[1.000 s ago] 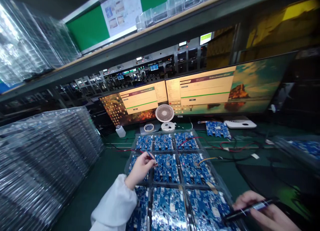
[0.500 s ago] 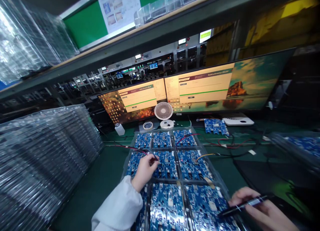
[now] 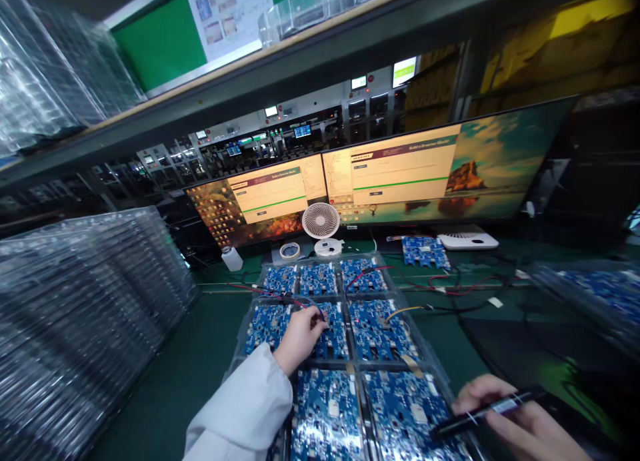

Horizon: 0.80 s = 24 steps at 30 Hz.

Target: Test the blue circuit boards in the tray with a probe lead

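Shifted rightward, left hand (image 3: 300,338) pinches a half-hidden cable plug (image 3: 320,318); right hand (image 3: 510,421), cut off, grips a black pen (image 3: 485,413).

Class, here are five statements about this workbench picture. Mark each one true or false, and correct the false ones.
1. The left hand rests on a board in the middle row of the tray of blue circuit boards. True.
2. The right hand holds a dark pen-like tool. True.
3. The small white fan stands on the shelf overhead. False: it stands on the bench in front of the two monitors.
4. Both monitors are switched off. False: both show lit windows.
5. Stacks of clear plastic trays stand at the left of the bench. True.
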{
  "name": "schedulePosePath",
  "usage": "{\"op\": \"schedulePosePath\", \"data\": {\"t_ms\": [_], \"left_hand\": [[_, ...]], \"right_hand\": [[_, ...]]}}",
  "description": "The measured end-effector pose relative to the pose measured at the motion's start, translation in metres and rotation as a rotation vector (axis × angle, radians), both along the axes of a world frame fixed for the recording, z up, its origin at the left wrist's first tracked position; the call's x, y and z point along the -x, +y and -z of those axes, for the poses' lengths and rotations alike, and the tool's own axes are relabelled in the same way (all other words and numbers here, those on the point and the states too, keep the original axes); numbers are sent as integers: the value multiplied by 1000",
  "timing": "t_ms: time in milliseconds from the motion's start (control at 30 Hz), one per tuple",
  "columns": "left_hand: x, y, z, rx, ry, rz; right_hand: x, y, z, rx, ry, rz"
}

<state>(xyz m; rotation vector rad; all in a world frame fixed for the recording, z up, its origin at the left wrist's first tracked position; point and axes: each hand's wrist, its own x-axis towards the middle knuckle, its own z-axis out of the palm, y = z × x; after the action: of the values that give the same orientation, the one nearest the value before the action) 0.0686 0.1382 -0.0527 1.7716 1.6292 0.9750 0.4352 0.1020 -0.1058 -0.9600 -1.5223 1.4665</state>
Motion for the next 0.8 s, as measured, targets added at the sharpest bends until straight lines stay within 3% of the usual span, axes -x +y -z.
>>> {"op": "schedulePosePath", "data": {"t_ms": [300,800], "left_hand": [[1,2,3,-20,59,0],[-4,-5,0,-8,71,-4]], "right_hand": [[6,-2,-8,17,38,47],[4,-1,0,13,30,28]]}}
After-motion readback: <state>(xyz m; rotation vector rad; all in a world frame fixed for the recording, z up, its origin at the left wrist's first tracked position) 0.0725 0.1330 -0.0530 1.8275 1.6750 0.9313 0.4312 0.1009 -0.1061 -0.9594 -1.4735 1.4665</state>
